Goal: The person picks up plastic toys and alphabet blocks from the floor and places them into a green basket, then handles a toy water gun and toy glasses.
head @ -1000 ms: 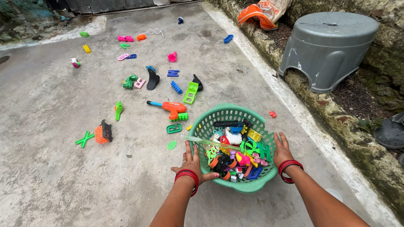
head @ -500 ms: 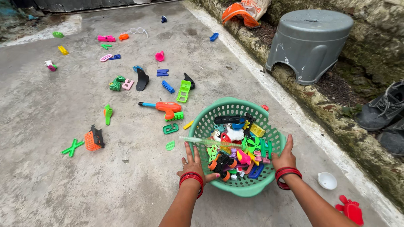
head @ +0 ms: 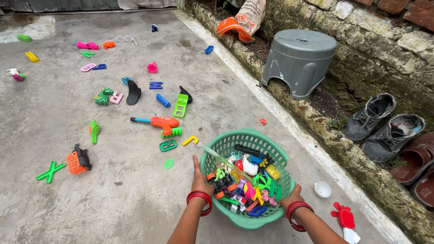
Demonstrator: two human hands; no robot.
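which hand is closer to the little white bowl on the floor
The right hand. It grips the green basket's near right rim, with the white bowl just beyond it on the concrete. The left hand is on the basket's far side from the bowl.

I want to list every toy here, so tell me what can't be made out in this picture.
Head view only:
- The basket: toys at the bottom are hidden under the top layer.
- Right hand: its fingers are hidden behind the basket rim.
- Red toy: its white lower part is cut off by the bottom edge.
- Sandals: cut off by the right edge.
- Far small toys, such as the blue piece: too small to identify.
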